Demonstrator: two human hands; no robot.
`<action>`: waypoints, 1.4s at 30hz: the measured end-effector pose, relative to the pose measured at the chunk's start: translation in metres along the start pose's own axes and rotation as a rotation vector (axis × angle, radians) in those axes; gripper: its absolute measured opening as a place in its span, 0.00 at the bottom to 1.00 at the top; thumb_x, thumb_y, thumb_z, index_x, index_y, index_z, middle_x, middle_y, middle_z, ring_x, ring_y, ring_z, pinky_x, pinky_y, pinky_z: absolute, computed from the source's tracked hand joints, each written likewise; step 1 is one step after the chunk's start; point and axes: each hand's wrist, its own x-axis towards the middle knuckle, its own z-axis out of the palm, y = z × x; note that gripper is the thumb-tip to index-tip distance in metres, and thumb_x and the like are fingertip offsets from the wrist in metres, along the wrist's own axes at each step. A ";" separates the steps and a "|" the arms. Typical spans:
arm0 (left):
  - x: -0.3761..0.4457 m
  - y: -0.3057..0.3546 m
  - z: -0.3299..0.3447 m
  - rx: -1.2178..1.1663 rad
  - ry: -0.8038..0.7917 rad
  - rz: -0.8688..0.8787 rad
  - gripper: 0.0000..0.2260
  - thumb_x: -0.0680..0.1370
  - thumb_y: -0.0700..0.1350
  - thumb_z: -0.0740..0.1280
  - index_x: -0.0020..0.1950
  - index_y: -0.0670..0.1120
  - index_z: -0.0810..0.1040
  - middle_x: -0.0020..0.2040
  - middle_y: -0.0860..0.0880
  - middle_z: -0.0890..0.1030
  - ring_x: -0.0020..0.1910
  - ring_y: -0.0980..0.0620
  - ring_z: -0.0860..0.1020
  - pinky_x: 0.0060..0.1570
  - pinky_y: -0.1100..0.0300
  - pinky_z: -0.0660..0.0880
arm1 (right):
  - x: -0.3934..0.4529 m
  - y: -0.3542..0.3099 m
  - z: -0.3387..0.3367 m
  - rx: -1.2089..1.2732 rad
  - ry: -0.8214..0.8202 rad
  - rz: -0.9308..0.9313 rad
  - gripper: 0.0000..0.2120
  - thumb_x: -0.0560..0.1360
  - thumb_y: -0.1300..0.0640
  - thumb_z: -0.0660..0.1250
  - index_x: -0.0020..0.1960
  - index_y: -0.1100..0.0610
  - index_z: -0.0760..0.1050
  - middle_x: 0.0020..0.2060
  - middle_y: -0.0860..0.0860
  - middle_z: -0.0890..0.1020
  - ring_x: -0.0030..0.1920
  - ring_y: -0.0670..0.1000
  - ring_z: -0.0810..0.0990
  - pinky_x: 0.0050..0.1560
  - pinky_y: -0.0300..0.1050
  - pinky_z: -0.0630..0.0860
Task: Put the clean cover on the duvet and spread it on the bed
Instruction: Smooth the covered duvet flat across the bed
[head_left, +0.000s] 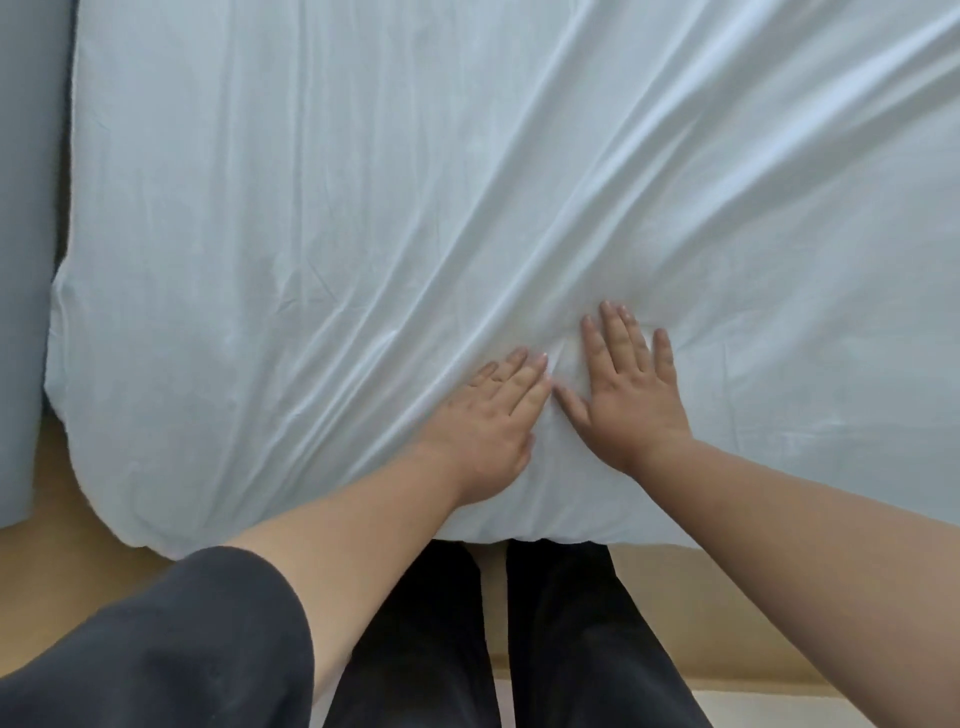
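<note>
The pale blue duvet cover (363, 208) fills most of the view, spread over the bed with its near edge hanging at the person's legs — long creases fan out from the lower middle toward the upper right. No label or writing shows on it. A blue-grey surface (26, 260) at the left edge is perhaps a wall. The right hand (631, 395) and left hand (493, 421) lie flat on the cover, fingers straight, side by side — gripping nothing.
</note>
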 end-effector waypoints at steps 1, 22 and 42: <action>0.015 0.005 0.000 0.000 -0.010 0.037 0.29 0.85 0.49 0.54 0.82 0.44 0.46 0.82 0.47 0.43 0.80 0.50 0.38 0.74 0.59 0.28 | 0.009 0.012 -0.004 0.031 0.013 0.055 0.40 0.80 0.33 0.42 0.82 0.54 0.34 0.80 0.49 0.32 0.79 0.47 0.28 0.77 0.55 0.28; 0.245 0.058 -0.054 0.292 -0.169 0.134 0.28 0.85 0.51 0.50 0.83 0.45 0.45 0.83 0.48 0.42 0.81 0.50 0.37 0.72 0.57 0.26 | 0.070 0.147 -0.041 0.162 -0.317 0.162 0.38 0.79 0.32 0.38 0.76 0.50 0.22 0.70 0.50 0.19 0.71 0.49 0.19 0.74 0.58 0.25; 0.044 -0.335 -0.156 0.015 0.473 -1.079 0.37 0.78 0.64 0.63 0.78 0.42 0.57 0.81 0.40 0.53 0.80 0.41 0.50 0.78 0.44 0.46 | 0.120 0.051 -0.063 0.239 -0.211 0.623 0.41 0.79 0.34 0.42 0.81 0.58 0.35 0.80 0.63 0.38 0.81 0.61 0.37 0.77 0.66 0.41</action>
